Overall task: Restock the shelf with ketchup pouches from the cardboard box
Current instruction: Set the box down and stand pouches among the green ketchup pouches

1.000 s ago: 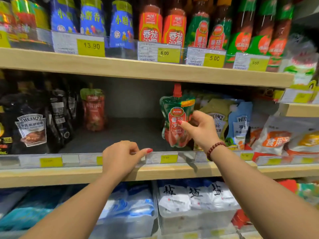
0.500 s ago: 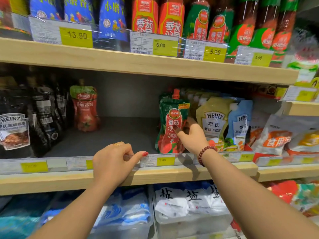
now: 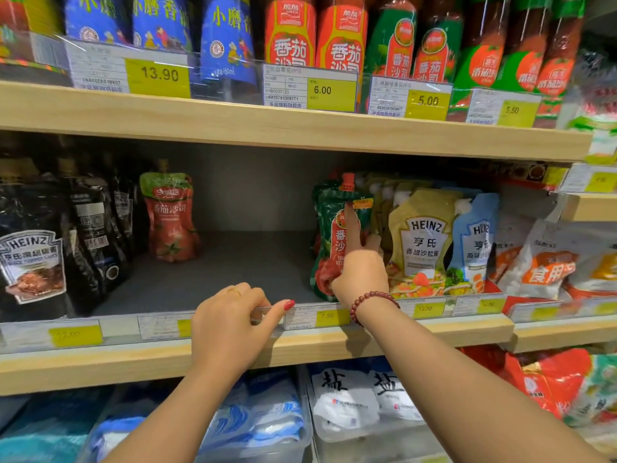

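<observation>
Green-red ketchup pouch (image 3: 326, 225) upright, spout up; right hand (image 3: 360, 274) fingers gripping it, left hand (image 3: 230, 325) fingers curled on price rail (image 3: 157, 326)

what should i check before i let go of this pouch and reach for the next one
1. green ketchup pouch upright at the shelf front: ok
2. right hand clear of the pouch: not ok, its index finger lies up the front
3. room on the shelf floor to the pouch's left: ok
4. left hand free: not ok, it grips the price rail
5. cardboard box within reach: cannot tell, not in view
</observation>
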